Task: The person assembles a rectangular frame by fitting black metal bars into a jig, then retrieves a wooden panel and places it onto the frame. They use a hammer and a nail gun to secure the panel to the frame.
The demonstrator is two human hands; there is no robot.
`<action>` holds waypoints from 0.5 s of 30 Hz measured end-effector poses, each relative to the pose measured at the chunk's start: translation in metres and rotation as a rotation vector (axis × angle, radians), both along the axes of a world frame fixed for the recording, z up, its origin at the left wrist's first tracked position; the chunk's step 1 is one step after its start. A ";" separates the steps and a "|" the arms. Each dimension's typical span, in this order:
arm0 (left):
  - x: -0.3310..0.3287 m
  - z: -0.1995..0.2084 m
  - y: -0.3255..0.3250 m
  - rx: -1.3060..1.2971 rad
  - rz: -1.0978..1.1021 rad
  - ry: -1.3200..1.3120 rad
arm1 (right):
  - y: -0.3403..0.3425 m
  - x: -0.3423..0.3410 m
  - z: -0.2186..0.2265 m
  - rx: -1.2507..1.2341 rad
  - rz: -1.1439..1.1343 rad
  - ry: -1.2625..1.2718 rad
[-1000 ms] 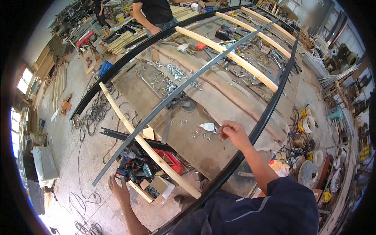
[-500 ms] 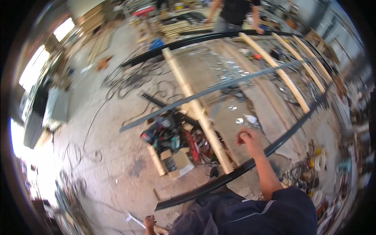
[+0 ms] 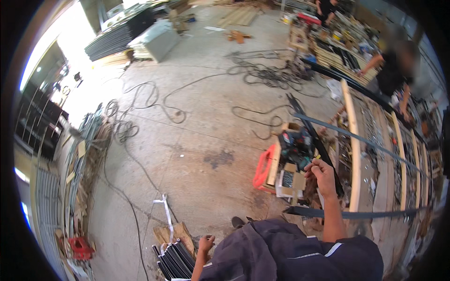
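Note:
My right hand [image 3: 321, 176] is raised beside the frame, its fingers curled together in a pinch; whatever may be in them is hidden. Below it, in my view, stands an open cardboard box [image 3: 294, 181] of small metal pieces, next to some dark green power tools [image 3: 297, 144]. My left hand [image 3: 206, 243] hangs low, fingers loosely bent and a little apart, with nothing visible in it. Near it on the floor lies a bundle of black metal profiles [image 3: 176, 260] with a white strap [image 3: 167, 213]. The frame's near black rail [image 3: 356, 214] runs past my right forearm.
Wooden battens [image 3: 352, 150] and a grey bar [image 3: 365, 139] cross the frame on the right. A co-worker [image 3: 393, 70] leans at its far side; another person stands farther back. Black cables [image 3: 267, 75] snake over the concrete floor. Stacked panels [image 3: 124, 35] and long profiles [image 3: 84, 164] lie left.
My view has swung left, so the frame now sits at the right and the strapped bundle shows. My right hand is no longer over the frame's middle but beside the tools and box.

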State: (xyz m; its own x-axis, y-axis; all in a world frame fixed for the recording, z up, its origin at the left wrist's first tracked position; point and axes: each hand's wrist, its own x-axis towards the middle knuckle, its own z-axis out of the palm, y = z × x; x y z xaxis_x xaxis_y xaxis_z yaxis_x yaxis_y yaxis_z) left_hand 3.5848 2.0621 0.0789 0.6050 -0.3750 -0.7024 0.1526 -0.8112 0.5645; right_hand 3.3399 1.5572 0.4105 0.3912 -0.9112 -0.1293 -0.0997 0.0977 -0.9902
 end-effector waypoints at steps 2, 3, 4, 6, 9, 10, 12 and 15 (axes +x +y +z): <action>0.033 -0.006 0.015 -0.026 0.163 0.003 | 0.000 0.060 0.001 0.027 0.133 -0.004; 0.050 -0.007 0.019 -0.008 0.241 -0.033 | -0.002 0.088 0.002 0.041 0.198 0.000; 0.063 -0.001 0.012 -0.075 0.367 -0.037 | -0.003 0.114 0.005 0.018 0.265 0.027; 0.078 0.015 0.003 -0.113 0.497 -0.026 | -0.014 0.154 -0.005 -0.006 0.343 0.105; 0.081 0.015 0.000 -0.014 0.492 -0.058 | -0.026 0.218 -0.034 0.015 0.474 0.108; 0.064 -0.026 0.028 -0.009 0.510 -0.040 | -0.025 0.244 -0.050 0.040 0.530 0.125; 0.067 -0.038 0.009 0.124 0.124 -0.117 | -0.040 0.266 -0.082 0.014 0.618 0.287; 0.065 -0.057 -0.003 0.127 0.014 -0.050 | -0.062 0.295 -0.124 0.024 0.643 0.314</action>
State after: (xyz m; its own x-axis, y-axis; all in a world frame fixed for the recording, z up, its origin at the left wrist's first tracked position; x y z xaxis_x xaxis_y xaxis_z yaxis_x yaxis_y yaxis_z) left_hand 3.6496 2.0587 0.0216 0.6450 -0.2762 -0.7126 0.1391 -0.8744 0.4648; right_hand 3.6346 1.4956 0.2865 0.7908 -0.5081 -0.3413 -0.4251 -0.0548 -0.9035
